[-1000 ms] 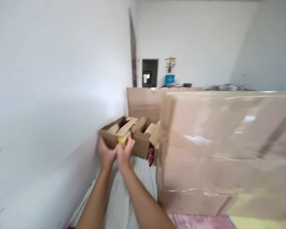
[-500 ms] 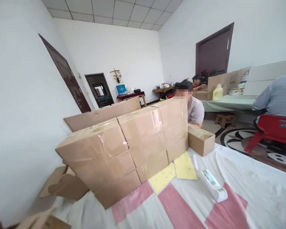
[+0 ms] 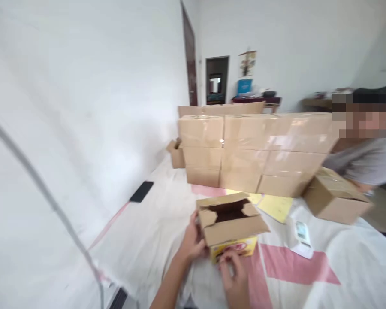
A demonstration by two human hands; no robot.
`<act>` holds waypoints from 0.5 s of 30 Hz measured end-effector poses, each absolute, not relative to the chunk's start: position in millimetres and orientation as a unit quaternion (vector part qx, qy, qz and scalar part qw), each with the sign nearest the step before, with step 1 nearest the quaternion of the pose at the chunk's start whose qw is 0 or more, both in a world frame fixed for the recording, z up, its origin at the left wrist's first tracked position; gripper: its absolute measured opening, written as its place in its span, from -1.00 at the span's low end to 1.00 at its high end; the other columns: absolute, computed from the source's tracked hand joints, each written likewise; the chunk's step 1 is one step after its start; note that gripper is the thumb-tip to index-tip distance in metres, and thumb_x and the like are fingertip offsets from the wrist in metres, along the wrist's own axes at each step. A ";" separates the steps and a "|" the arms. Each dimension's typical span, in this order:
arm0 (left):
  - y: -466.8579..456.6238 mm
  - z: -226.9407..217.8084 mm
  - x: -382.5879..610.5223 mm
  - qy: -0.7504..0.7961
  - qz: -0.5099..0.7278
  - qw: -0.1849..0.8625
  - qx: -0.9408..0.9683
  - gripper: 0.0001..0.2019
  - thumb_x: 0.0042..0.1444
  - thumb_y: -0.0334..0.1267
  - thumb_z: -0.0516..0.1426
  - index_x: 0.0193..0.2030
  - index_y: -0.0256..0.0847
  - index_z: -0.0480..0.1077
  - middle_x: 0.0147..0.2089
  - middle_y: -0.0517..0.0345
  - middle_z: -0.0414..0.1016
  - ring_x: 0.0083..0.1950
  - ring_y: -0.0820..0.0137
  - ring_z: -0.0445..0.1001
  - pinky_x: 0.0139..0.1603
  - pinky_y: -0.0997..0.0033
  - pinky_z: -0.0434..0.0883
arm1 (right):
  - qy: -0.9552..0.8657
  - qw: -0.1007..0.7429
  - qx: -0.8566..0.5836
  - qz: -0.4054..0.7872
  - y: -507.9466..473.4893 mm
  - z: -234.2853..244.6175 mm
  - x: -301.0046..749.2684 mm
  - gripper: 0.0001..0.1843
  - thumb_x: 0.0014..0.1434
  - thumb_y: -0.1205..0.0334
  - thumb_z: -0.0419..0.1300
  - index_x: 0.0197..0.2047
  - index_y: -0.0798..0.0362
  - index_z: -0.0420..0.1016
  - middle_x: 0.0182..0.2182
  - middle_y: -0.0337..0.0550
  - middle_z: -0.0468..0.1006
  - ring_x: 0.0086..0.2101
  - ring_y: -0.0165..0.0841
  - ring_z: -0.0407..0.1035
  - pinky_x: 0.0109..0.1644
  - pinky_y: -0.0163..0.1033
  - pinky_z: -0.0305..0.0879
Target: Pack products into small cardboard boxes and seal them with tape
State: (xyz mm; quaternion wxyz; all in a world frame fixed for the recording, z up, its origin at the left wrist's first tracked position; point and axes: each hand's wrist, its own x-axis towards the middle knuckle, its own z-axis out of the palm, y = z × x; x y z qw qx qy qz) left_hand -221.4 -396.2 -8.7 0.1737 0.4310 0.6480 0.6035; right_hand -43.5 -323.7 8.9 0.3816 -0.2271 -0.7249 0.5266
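Observation:
An open cardboard box (image 3: 230,223) with raised flaps sits on the cloth-covered table (image 3: 154,231) just in front of me. A yellow and red package (image 3: 234,249) shows under its front flap. My left hand (image 3: 192,240) grips the box's left side, fingers curled round it. My right hand (image 3: 233,268) is pressed against the yellow package at the box's lower front edge, fingers bent on it.
A wall of taped cardboard boxes (image 3: 254,150) stands across the table behind. A single box (image 3: 336,197) lies at the right near another person (image 3: 363,159). A white device (image 3: 300,236) and a dark phone (image 3: 141,191) lie on the cloth. The white wall runs along the left.
The view swung from the room back down to the table. My hands, out of view half a second ago, now hold an open box brought in front of me.

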 end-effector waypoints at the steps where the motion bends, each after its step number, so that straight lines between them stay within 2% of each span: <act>1: -393.3 -7.0 -218.0 0.644 0.598 0.168 0.447 0.06 0.07 0.00 0.30 0.53 -0.16 -0.25 0.50 -0.24 0.07 0.47 -0.05 0.14 0.48 -0.11 0.15 | -0.717 0.400 -0.250 0.514 -319.9 3.5 -41.7 -0.78 0.26 0.11 0.15 -0.39 0.01 0.41 -0.47 -0.19 0.51 -0.39 -0.26 0.45 -0.26 -0.17 0.41; 4: -378.2 -0.7 -221.1 0.618 0.599 0.170 0.480 0.05 0.11 -0.08 0.26 0.54 -0.18 -0.35 0.54 -0.18 0.01 0.51 0.02 0.09 0.52 -0.05 0.07 | -0.722 0.392 -0.250 0.512 -315.5 0.8 -37.0 -0.80 0.24 0.09 0.16 -0.35 0.02 0.42 -0.43 -0.15 0.54 -0.35 -0.22 0.49 -0.23 -0.14 0.43; 7: -374.3 -2.8 -224.4 0.605 0.611 0.174 0.481 -0.02 0.15 -0.08 0.23 0.55 -0.11 -0.30 0.58 -0.08 -0.10 0.55 0.05 -0.01 0.53 -0.01 0.05 | -0.726 0.411 -0.231 0.501 -316.8 12.4 -25.7 -0.84 0.26 0.13 0.15 -0.17 0.03 0.44 -0.34 -0.10 0.60 -0.31 -0.20 0.53 -0.19 -0.08 0.48; 9: -378.3 -8.8 -224.9 0.606 0.612 0.174 0.478 -0.05 0.15 -0.05 0.23 0.55 -0.09 -0.23 0.60 -0.03 -0.17 0.57 0.05 -0.09 0.54 -0.01 0.02 | -0.738 0.466 -0.209 0.441 -314.6 24.5 -16.6 -0.81 0.28 0.18 0.13 -0.08 0.03 0.44 -0.22 -0.03 0.61 -0.17 -0.15 0.53 -0.05 0.01 0.48; 11: -383.1 -14.7 -225.8 0.610 0.613 0.170 0.473 -0.05 0.13 -0.03 0.24 0.54 -0.09 -0.18 0.60 -0.01 -0.19 0.58 0.05 -0.12 0.56 0.00 -0.04 | -0.771 0.506 -0.164 0.350 -306.2 38.2 -8.8 -0.79 0.27 0.20 0.14 -0.05 0.01 0.46 -0.10 0.01 0.59 0.03 -0.07 0.45 0.13 0.15 0.39; 13: -386.0 -17.4 -226.7 0.614 0.613 0.167 0.468 -0.03 0.10 -0.02 0.26 0.54 -0.09 -0.16 0.60 0.02 -0.15 0.58 0.07 -0.12 0.57 0.04 -0.08 | -0.828 0.469 -0.124 0.282 -293.3 51.2 -2.3 -0.78 0.27 0.20 0.14 -0.03 -0.01 0.48 -0.06 0.00 0.59 0.09 -0.04 0.40 0.19 0.20 0.34; 15: -386.9 -15.9 -225.5 0.616 0.615 0.168 0.463 -0.04 0.09 -0.01 0.26 0.54 -0.10 -0.14 0.59 0.02 -0.10 0.58 0.09 -0.11 0.57 0.07 -0.07 | -0.884 0.386 -0.110 0.241 -281.8 61.9 5.2 -0.73 0.28 0.19 0.14 0.03 -0.01 0.48 -0.03 0.00 0.59 0.06 -0.04 0.42 0.15 0.19 0.38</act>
